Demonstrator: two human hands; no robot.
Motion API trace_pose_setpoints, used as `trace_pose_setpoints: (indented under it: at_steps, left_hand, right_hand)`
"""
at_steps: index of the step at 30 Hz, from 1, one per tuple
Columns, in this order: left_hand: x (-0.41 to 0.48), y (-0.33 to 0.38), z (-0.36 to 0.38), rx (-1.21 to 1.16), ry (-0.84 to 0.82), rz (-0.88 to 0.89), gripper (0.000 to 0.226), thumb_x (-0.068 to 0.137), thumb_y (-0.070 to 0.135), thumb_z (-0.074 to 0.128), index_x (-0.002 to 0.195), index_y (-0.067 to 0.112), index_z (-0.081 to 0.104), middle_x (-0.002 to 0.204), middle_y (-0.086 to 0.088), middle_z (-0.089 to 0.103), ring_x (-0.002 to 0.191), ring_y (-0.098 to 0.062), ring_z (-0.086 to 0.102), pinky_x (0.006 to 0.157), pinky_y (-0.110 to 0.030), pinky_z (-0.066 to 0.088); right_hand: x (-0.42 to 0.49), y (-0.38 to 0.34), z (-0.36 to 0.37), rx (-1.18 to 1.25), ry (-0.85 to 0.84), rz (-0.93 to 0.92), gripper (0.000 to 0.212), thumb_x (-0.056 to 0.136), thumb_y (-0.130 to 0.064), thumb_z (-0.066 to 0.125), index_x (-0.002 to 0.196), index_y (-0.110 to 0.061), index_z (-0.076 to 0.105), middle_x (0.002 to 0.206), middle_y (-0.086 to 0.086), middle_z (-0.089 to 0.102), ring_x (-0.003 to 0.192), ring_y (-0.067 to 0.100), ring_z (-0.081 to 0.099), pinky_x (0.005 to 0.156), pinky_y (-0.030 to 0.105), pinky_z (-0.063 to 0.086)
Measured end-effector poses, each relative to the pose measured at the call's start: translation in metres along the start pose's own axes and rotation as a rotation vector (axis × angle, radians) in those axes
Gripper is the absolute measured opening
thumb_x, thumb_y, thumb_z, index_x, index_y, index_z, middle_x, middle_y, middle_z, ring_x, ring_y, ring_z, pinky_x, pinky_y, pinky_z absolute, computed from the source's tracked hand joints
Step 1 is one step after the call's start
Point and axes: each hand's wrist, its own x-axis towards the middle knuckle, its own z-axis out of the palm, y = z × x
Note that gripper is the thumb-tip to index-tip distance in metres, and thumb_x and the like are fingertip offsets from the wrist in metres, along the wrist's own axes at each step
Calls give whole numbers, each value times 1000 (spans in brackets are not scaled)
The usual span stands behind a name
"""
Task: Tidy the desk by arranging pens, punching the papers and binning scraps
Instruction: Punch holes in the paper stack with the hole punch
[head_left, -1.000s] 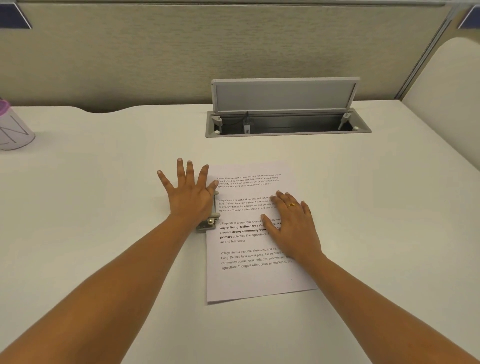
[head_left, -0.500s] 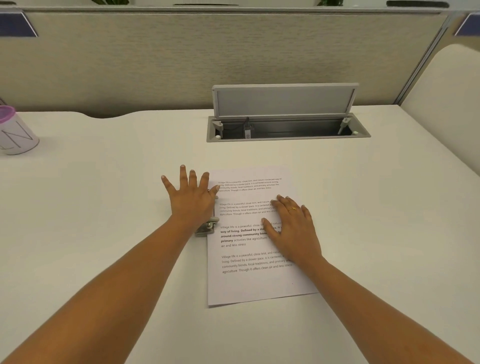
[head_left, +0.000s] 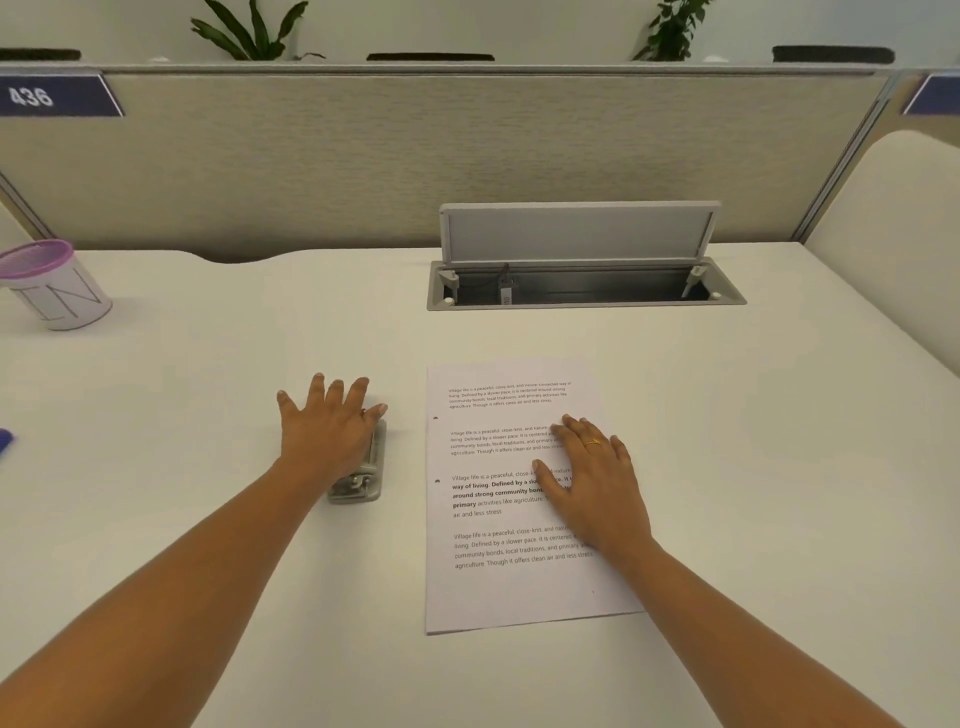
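White desk (head_left: 779, 441) under both your arms: your left hand (head_left: 332, 431) lies flat, fingers spread, on the hole punch (head_left: 366, 480); your right hand (head_left: 592, 478) rests flat and open on the papers (head_left: 519, 587). The punch sits just left of the sheets, apart from them, its long axis parallel to their holed left edge. A purple-rimmed cup (head_left: 57, 288) stands well beyond your left hand.
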Motion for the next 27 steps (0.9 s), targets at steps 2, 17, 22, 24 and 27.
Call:
trace_pose_setpoints:
  at_steps: [2, 17, 22, 24, 27]
  left_hand:
    - [-1, -6, 0, -9, -23, 3, 55, 97, 45, 22, 146, 21, 15, 147, -3, 36, 143, -25, 20, 108, -56, 26]
    - [-22, 74, -27, -757, -108, -82, 56, 88, 31, 59, 133, 3, 39, 134, -18, 47, 127, -31, 40, 102, -36, 33]
    - [-19, 83, -37, -1074, -269, -318, 64, 80, 25, 71, 127, -4, 39, 133, -19, 46, 122, -32, 45, 89, -33, 39]
    - [-17, 85, -40, -1205, -312, -379, 69, 78, 18, 74, 132, -3, 36, 138, -18, 43, 126, -33, 42, 92, -33, 38]
    - [-14, 85, -37, -1423, -323, -477, 78, 77, 10, 74, 139, 1, 28, 142, -18, 39, 129, -34, 40, 103, -40, 40]
  right_hand:
    - [0, 0, 0, -4, 5, -1, 54, 90, -49, 44, 136, -22, 42, 149, -4, 38, 141, 12, 27, 117, 38, 14]
    - [1, -1, -2, -2, -18, 8, 54, 91, -50, 41, 138, -24, 38, 151, -7, 33, 142, 8, 22, 118, 35, 10]
    - [2, 0, 0, -3, -17, 9, 55, 90, -51, 41, 138, -24, 38, 151, -7, 33, 142, 8, 22, 118, 35, 10]
    - [2, 0, 0, -6, -19, 9, 56, 90, -51, 40, 139, -24, 38, 151, -7, 32, 142, 8, 21, 118, 35, 9]
    - [2, 0, 1, -8, -14, 6, 56, 90, -51, 40, 139, -24, 38, 151, -6, 33, 142, 9, 22, 118, 36, 10]
